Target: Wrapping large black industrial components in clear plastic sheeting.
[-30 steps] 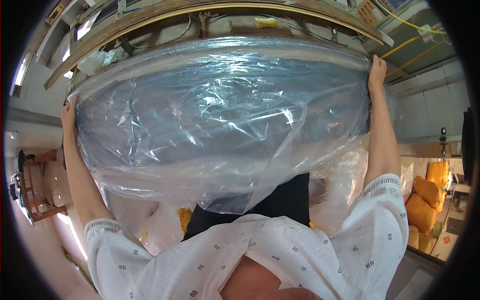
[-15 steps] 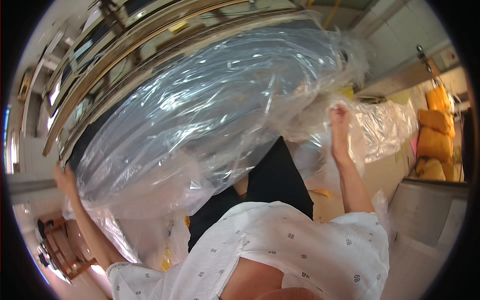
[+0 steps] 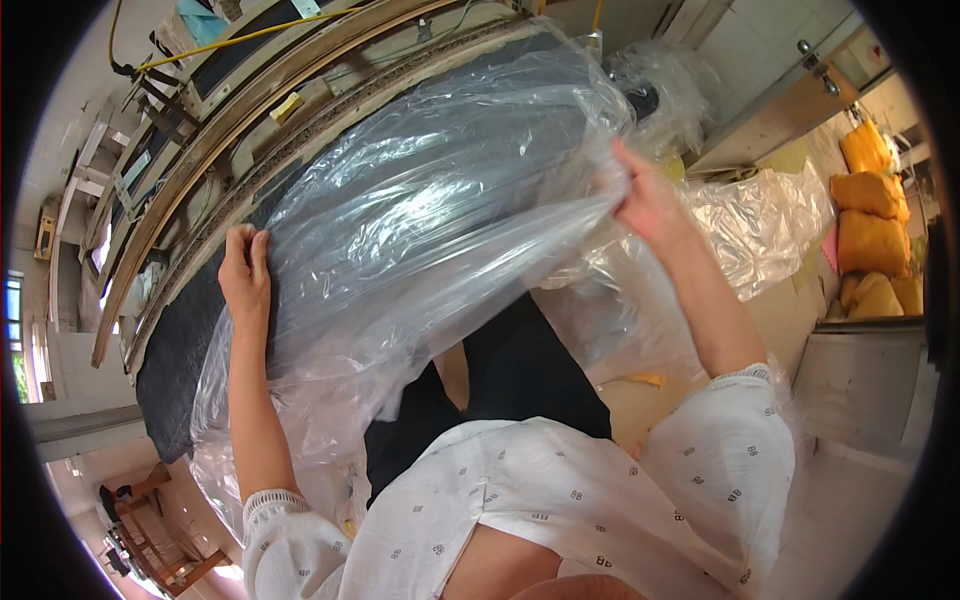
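A large clear plastic sheet [image 3: 440, 215] lies in shiny wrinkles over a dark, leather-like sheet [image 3: 185, 355]. The dark sheet shows bare at the left, its lower left end hanging past the plastic. At the plastic's left margin my left hand [image 3: 245, 270] is closed, thumb against fingers, seemingly pinching its edge. My right hand [image 3: 652, 200] grips the plastic at the right and lifts a gathered fold, stretched toward the middle. The lower part of the plastic hangs in front of my black-clad legs.
Beyond the dark sheet runs a long machine frame [image 3: 190, 220] with curved-looking rails and a yellow hose [image 3: 235, 38]. Crinkled plastic [image 3: 765, 220] spreads at the right, near stacked orange bundles [image 3: 875, 235]. A wooden chair or stand [image 3: 160, 535] is at the lower left.
My left hand has moved right and up from the far left end, baring the dark sheet there. My right hand has moved slightly left and up, raising a fold of plastic.
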The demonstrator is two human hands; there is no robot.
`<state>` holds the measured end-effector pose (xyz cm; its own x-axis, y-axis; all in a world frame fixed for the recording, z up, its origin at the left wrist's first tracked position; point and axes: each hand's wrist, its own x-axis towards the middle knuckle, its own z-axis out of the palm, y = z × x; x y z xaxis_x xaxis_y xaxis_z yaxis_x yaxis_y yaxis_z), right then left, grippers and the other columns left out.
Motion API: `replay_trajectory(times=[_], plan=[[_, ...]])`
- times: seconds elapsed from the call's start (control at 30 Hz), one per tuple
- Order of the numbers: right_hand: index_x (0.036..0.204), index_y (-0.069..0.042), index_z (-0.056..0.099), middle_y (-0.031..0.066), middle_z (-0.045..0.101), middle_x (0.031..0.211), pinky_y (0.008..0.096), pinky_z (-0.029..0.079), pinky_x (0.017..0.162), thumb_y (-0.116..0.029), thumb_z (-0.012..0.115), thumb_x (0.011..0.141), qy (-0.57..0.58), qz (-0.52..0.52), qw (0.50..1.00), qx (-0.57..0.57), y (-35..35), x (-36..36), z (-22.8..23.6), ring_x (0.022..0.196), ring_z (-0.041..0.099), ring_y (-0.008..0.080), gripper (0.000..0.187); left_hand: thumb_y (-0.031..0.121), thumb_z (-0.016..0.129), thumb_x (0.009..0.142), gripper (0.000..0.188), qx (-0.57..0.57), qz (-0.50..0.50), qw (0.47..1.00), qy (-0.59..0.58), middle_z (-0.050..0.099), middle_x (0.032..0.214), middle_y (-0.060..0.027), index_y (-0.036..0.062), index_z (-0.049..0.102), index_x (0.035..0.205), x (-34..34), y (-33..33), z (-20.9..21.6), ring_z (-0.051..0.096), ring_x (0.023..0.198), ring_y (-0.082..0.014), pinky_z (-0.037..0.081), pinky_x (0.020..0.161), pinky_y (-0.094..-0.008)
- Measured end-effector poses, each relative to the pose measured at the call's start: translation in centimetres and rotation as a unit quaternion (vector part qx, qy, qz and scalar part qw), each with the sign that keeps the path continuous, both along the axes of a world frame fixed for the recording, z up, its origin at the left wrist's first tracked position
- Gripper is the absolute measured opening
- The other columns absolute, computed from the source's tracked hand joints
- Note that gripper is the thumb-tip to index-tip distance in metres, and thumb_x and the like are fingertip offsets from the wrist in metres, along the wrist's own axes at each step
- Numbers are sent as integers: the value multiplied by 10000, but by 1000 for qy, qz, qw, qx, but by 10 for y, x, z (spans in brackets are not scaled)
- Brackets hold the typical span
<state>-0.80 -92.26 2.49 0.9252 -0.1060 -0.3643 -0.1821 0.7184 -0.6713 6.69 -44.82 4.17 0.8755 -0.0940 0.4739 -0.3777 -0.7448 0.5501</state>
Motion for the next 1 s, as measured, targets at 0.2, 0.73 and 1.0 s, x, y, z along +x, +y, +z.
replay_trajectory(times=[0.2,0.73,1.0], plan=[[890,-101,545,13,615,787,300,431,513,-254,557,873,-38,-85,848,-522,-119,60,32,644,574,133,155,109,658,795,139,4,-68,995,66,442,597,2,15,556,779,-10,-11,8,386,550,-57,345,511,-198],[1338,-48,334,114,322,1399,432,237,1047,-374,412,910,-274,111,396,-870,89,99,1,1296,286,279,544,53,653,775,43,-134,112,956,234,462,656,90,36,614,780,-135,155,22,366,578,-6,279,521,-158],[1333,-26,340,123,319,1401,431,191,1070,-392,424,907,-343,168,368,-848,145,59,16,1312,261,272,568,37,644,790,40,-116,189,966,135,479,688,85,20,613,810,-210,242,22,383,617,-8,284,560,-149]])
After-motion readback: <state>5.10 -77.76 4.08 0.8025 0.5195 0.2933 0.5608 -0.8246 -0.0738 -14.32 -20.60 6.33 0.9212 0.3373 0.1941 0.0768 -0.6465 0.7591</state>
